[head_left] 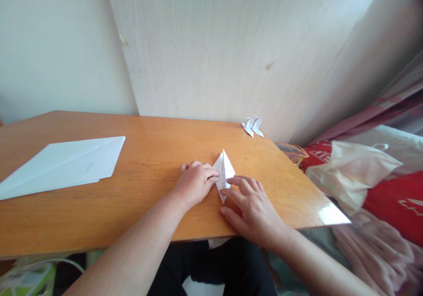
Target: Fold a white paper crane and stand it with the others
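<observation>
A small sheet of paper folded into a kite shape [224, 166] lies on the wooden table, its points facing away from me and toward me. Printed or written marks show along its middle fold. My left hand [195, 181] rests at its left edge, fingers curled and pressed on the paper; whether they pinch it I cannot make out. On the right side, my right hand [249, 203] has its fingers spread, with the fingertips touching the paper's lower right part.
Large white sheets [76, 161] lie in a stack on the left of the table [155, 155]. Several small folded paper pieces [253, 126] sit at the back right corner. Beyond the right edge are a white plastic bag [350, 172] and red bags [401, 205]. A wall panel stands behind.
</observation>
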Demonstrator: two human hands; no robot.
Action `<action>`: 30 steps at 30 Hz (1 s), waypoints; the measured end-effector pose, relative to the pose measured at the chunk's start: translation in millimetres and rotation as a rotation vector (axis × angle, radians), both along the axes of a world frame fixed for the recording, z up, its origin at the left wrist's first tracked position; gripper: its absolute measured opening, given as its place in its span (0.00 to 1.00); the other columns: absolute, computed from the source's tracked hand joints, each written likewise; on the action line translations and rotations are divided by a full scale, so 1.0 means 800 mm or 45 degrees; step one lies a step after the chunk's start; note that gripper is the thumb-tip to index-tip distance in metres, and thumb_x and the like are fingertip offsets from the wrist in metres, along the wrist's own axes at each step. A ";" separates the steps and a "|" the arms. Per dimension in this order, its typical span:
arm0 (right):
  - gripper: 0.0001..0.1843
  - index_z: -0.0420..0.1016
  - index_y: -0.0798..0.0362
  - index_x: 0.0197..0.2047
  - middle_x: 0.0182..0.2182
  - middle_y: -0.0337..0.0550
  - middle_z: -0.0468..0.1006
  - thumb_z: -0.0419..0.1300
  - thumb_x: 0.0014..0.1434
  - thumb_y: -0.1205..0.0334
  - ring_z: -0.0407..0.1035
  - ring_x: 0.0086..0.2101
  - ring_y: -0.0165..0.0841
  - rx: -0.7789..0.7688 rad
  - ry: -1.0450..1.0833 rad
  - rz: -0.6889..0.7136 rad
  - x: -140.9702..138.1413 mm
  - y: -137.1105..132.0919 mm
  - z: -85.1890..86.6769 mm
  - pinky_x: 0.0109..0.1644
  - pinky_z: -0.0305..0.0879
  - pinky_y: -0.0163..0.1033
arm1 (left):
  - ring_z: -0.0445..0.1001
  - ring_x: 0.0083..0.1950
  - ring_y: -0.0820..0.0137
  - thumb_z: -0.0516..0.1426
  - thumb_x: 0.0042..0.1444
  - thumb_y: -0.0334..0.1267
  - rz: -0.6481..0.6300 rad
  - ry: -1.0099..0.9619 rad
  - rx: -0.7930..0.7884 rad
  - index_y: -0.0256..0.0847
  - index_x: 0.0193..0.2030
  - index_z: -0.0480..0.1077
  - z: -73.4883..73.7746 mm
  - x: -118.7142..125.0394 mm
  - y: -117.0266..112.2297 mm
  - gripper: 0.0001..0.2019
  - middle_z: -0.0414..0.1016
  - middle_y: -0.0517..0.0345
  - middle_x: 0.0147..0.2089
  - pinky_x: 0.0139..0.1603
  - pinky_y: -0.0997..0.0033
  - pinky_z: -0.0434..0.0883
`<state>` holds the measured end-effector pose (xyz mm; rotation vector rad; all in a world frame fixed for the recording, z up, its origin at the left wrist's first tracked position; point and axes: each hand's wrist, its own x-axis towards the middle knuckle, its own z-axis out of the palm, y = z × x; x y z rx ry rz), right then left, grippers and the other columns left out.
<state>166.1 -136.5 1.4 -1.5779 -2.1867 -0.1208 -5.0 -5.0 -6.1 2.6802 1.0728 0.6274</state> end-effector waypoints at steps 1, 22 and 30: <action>0.16 0.75 0.46 0.54 0.58 0.50 0.71 0.62 0.63 0.55 0.62 0.57 0.50 0.004 -0.003 -0.001 0.000 0.000 0.000 0.58 0.61 0.58 | 0.71 0.52 0.59 0.55 0.66 0.43 0.003 0.001 0.002 0.54 0.45 0.79 0.000 0.000 0.000 0.11 0.82 0.60 0.49 0.51 0.55 0.60; 0.17 0.74 0.45 0.57 0.64 0.50 0.67 0.59 0.66 0.53 0.53 0.66 0.51 0.109 0.051 -0.063 0.012 0.003 -0.009 0.67 0.53 0.63 | 0.70 0.56 0.55 0.60 0.61 0.47 -0.008 0.044 0.028 0.52 0.47 0.77 0.003 0.000 -0.004 0.10 0.80 0.58 0.50 0.52 0.52 0.60; 0.13 0.75 0.49 0.48 0.52 0.48 0.74 0.58 0.61 0.69 0.67 0.52 0.44 0.116 0.214 -0.138 0.022 0.009 -0.020 0.57 0.63 0.54 | 0.69 0.58 0.54 0.60 0.59 0.53 -0.021 0.071 0.084 0.51 0.49 0.76 0.003 -0.001 -0.009 0.15 0.79 0.59 0.53 0.57 0.50 0.60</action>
